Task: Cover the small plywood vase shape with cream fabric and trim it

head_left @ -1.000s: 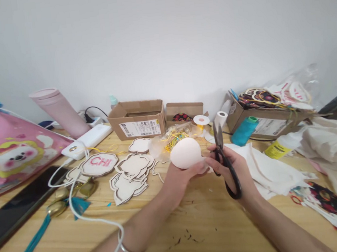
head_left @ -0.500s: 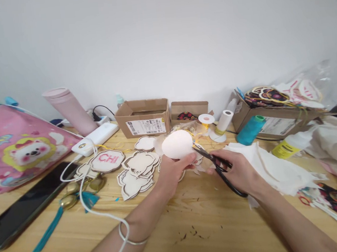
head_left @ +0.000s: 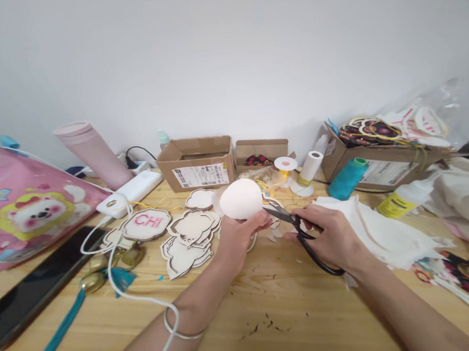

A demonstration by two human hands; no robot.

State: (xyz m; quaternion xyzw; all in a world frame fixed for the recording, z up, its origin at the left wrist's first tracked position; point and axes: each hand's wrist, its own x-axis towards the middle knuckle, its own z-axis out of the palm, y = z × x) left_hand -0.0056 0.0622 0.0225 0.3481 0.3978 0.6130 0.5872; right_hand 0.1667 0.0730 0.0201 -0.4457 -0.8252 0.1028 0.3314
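A white rounded piece [head_left: 241, 198], like paper or thin cloth, is gripped along its lower edge by my left hand [head_left: 238, 239]. My right hand [head_left: 328, 231] is closed around black-handled scissors [head_left: 293, 220], whose blades point left at the right edge of the white piece. Whether the blades touch it is hard to see. Small white scraps [head_left: 273, 233] lie under the blades. Left of my left hand, pale wooden cut-out shapes [head_left: 189, 253] are piled, near a plaque with pink "CHI" letters [head_left: 146, 224].
Behind stand an open cardboard box [head_left: 197, 162], thread spools [head_left: 286, 164] and a teal thread cone [head_left: 348, 179]. White cloth [head_left: 369, 225] and a glue bottle [head_left: 404, 199] lie right. A white cable [head_left: 136, 298] crosses my left forearm; a phone [head_left: 33, 291] lies left.
The white piece has shifted slightly left and down with my left hand. The scissor tips now sit lower beside its edge. The whole view has slid a little.
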